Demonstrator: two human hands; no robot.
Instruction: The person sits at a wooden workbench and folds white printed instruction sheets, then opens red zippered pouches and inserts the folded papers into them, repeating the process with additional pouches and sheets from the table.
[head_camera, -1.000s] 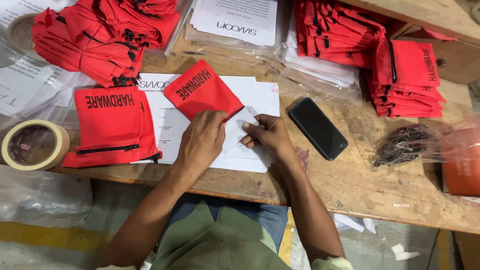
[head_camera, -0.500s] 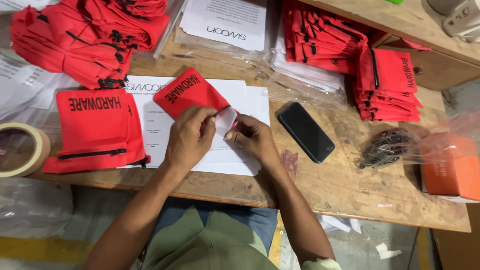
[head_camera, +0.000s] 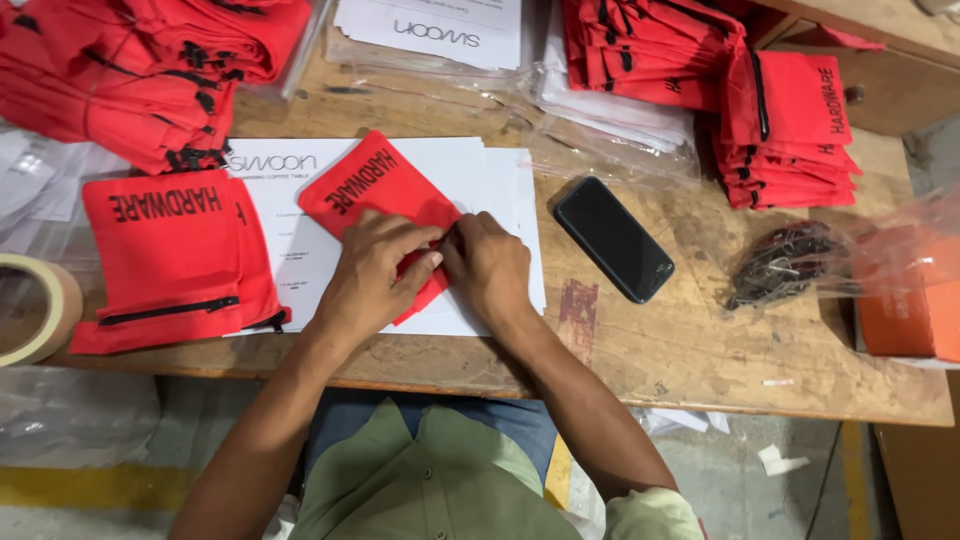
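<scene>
A roll of masking tape (head_camera: 30, 305) sits at the left edge beside a flat red drawstring pouch (head_camera: 170, 255). The left hand (head_camera: 372, 275) presses another red pouch (head_camera: 385, 210) onto white sheets (head_camera: 490, 190), fingers closed on its mouth; the right hand (head_camera: 490, 265) pinches the same edge. Better to keep the opening taut. A black phone (head_camera: 613, 238) lies right.

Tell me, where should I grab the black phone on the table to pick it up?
Grip the black phone by its two long edges, coming straight down from above. It lies flat and slanted on the wooden table, its screen side smooth with nothing to hold. Both long edges look free: the white papers sit to one side, the clear bag of dark metal parts to the other.
</scene>
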